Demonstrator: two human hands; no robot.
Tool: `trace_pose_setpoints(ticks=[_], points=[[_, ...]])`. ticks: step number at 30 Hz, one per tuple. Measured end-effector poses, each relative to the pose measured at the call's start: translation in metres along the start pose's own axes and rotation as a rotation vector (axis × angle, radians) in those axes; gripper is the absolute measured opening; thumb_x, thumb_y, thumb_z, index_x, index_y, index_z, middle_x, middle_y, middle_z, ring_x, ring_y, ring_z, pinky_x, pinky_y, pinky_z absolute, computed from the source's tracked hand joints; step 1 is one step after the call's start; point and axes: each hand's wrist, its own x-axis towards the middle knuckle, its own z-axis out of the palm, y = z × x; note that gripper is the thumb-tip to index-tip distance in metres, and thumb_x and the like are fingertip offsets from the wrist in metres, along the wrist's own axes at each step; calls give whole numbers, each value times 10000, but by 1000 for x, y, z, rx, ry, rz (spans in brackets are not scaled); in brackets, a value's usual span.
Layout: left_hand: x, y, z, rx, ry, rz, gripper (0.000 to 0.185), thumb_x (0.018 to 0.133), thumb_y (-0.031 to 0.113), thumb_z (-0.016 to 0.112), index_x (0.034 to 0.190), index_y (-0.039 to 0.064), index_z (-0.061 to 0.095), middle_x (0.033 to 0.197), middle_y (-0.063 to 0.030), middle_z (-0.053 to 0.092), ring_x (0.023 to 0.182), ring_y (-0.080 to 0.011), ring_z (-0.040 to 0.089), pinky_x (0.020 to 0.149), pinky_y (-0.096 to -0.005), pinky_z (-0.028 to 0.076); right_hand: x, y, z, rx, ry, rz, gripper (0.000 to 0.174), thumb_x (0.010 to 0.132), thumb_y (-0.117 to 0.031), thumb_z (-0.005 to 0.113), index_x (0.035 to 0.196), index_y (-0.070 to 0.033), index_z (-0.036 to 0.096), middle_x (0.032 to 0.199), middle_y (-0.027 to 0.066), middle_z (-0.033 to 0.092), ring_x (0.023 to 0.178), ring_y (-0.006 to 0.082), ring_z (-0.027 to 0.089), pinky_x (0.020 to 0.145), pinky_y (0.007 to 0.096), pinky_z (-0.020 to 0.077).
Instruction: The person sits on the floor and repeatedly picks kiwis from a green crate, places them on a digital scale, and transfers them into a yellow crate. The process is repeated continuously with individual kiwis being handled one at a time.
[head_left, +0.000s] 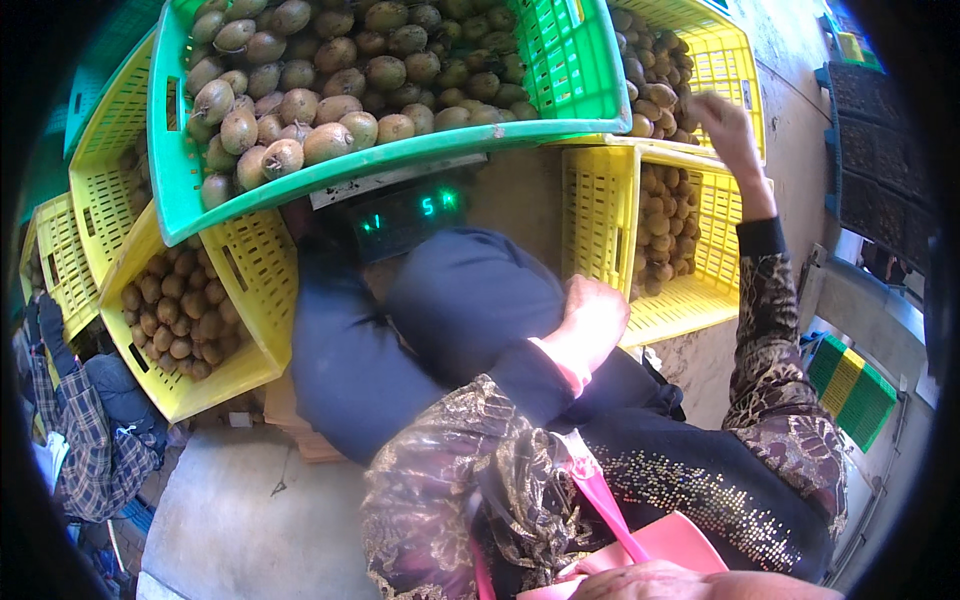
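Observation:
My left hand (595, 313) is curled between my bent knee and the front corner of a yellow crate (596, 210). Whether it touches the crate or holds anything is unclear. Kiwifruit (664, 225) lie in that crate. Farther up, my right hand (718, 126) is raised at the side of another yellow crate (724, 67), near its kiwifruit (652, 97). Its fingertips are blurred, so I cannot tell what they hold. Before me a green crate (390, 157) full of kiwifruit (330, 82) stands above a digital scale (409, 221) with lit green digits.
On the left are more yellow crates (251, 262) with kiwifruit (180, 307). A person in a plaid sleeve (112, 465) is at the far left. Flat cardboard pieces (300, 424) lie by my leg. Dark stacked trays (874, 135) stand at the right.

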Motion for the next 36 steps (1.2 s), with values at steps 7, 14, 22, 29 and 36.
trace_pose_setpoints(ticks=[7,14,22,29,36], points=[[-2,0,40,-12,435,-58,80,731,232,669,665,188,668,631,8,603,609,-208,602,581,-403,378,123,-230,73,113,-491,-669,261,906,-149,685,1125,-7,691,939,179,720,826,287,712,740,408,580],[3,12,35,120,478,-159,89,700,212,686,640,152,659,603,-33,552,670,-243,588,699,-421,406,189,-209,231,-178,-244,-804,298,780,-162,704,1053,-67,633,1080,186,650,1002,436,657,793,524,545],[10,12,-8,-75,-189,-130,289,972,203,605,1207,135,759,1153,-70,755,1072,-283,708,848,-594,500,182,-216,135,713,-922,8,339,961,-286,604,1246,-111,660,1072,73,739,837,196,713,611,346,560],[16,7,5,-106,-138,-117,182,895,227,643,949,139,792,898,-45,744,881,-244,701,775,-473,468,164,-210,72,1143,-717,-11,306,1031,-378,599,1200,-130,657,1177,36,710,1073,208,683,881,406,558],[11,12,25,-22,27,-182,169,893,209,640,931,141,790,852,-34,741,838,-228,711,740,-467,478,128,-135,42,1300,-317,44,307,1009,-226,639,1269,-65,636,1179,49,710,1062,253,690,842,401,568]])
